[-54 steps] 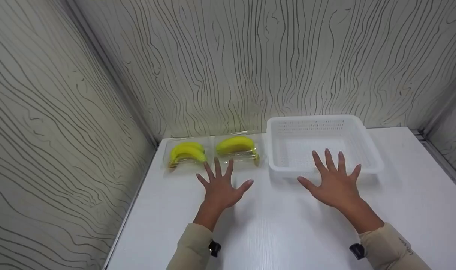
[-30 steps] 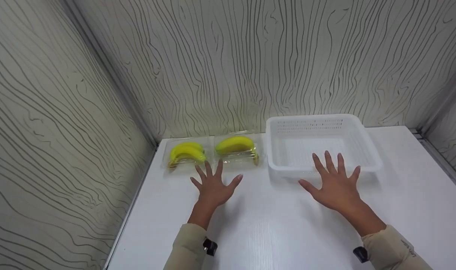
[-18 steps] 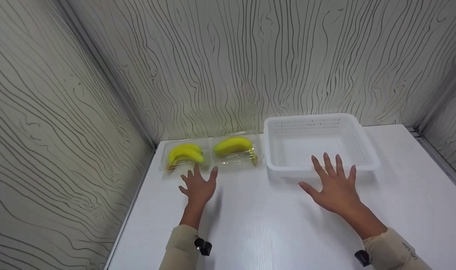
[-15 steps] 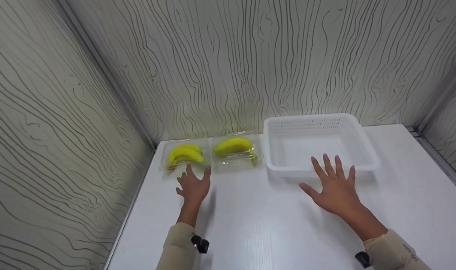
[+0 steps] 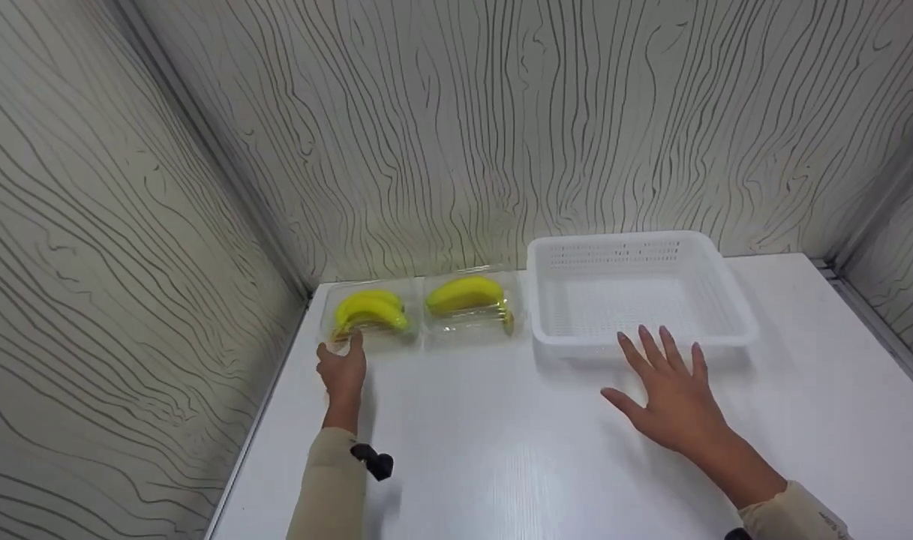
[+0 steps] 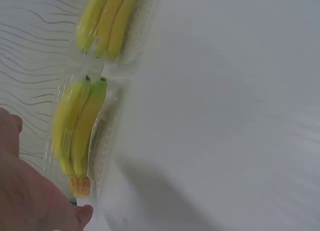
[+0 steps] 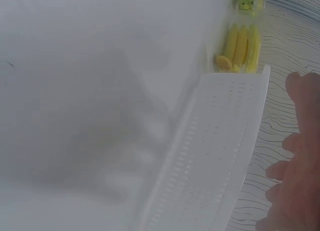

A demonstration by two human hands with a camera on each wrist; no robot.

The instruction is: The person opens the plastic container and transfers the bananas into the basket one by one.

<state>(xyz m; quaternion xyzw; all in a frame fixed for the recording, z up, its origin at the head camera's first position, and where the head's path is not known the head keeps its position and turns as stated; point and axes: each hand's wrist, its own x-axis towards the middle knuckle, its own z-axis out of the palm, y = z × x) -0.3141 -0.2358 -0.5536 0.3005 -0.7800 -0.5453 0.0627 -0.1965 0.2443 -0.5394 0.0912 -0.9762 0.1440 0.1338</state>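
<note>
My left hand (image 5: 342, 373) is at the front left corner of a clear plastic box (image 5: 396, 341) that has bananas (image 5: 373, 307) in it. Its thumb and fingers are spread apart, with the fingertips overlapping the box's near edge in the head view. From the left wrist, the thumb shows close to the bananas' brown stem (image 6: 80, 186). My right hand (image 5: 677, 405) hovers with straight, spread fingers in front of a white plastic basket (image 5: 647, 340), holding nothing. The basket has slotted walls and nothing inside.
A second clear box with bananas (image 5: 467, 294) stands between the first box and the basket, along the back of the white table (image 5: 486, 450). Wood-patterned panels rise behind (image 5: 456, 135) and at the left (image 5: 111, 300).
The left hand has moved left and forward to the left banana box, its spread fingers drawing in. The right hand has drawn slightly back towards me. Boxes and basket have stayed put.
</note>
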